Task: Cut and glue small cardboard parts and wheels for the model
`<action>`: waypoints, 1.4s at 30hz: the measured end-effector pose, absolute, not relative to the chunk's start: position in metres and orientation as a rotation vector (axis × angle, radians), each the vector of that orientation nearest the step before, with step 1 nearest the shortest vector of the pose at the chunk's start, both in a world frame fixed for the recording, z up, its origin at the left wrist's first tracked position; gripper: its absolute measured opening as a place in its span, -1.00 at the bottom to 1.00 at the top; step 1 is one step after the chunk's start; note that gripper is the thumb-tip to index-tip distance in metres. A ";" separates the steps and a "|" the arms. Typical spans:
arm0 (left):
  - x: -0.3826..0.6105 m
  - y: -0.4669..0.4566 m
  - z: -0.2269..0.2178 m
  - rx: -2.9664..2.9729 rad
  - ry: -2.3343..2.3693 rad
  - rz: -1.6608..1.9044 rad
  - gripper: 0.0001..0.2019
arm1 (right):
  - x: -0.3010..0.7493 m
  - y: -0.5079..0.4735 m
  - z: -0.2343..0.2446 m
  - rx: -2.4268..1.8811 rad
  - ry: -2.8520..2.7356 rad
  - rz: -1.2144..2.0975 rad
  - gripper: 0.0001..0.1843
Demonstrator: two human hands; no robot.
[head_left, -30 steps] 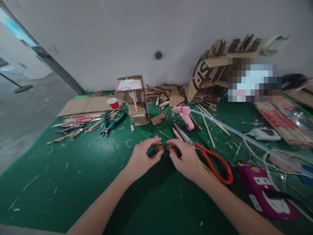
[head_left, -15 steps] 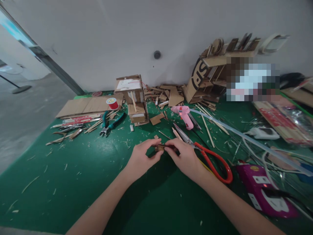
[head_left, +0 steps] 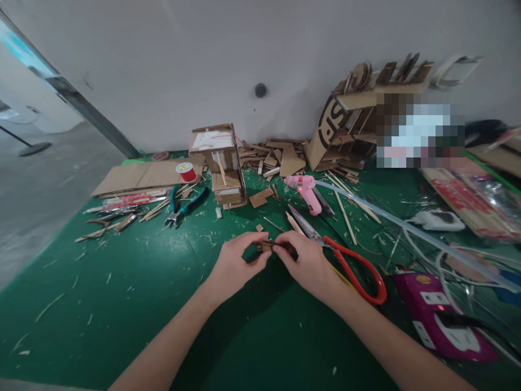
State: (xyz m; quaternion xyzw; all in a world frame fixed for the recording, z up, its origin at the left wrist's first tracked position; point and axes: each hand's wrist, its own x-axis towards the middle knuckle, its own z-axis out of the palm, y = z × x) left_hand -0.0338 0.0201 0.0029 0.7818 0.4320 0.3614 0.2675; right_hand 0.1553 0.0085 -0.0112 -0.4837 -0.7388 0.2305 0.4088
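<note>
1. Cardboard sheet is laid at the far left of the green table, with a spool of red thread set at its right end; pliers are placed a little nearer.
2. To the right of these, an upright cardboard structure is stood, well beyond the hands.
3. By the left hand, the left end of a small cardboard piece is pinched between thumb and fingers.
4. The piece is held near the middle, between the two hands; whether one part or several are gripped cannot be made out.
5. By the right hand, the right end is pinched between thumb and forefinger, partly hidden. The step in hand is judged to be close, two-handed handling of this piece.
6. For the next move, light and even fingertip pressure seems to be called for, since thin card may be bent easily.
7. Farther right, the pink glue gun is laid beyond the right hand, and the scissors are laid just beside it.
8. At the near right, a purple power strip is placed.
</note>
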 end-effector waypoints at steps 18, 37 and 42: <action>-0.037 0.029 0.001 1.667 1.091 0.926 -0.42 | 0.154 0.007 -0.006 -1.139 -1.860 0.604 -0.76; -0.049 0.039 -0.002 2.268 1.391 0.690 -0.61 | 0.169 0.005 0.000 -1.407 -2.257 0.118 -0.53; -0.050 0.041 0.000 2.279 1.358 0.614 -0.63 | 0.177 0.011 0.000 -1.384 -2.303 -0.009 -0.58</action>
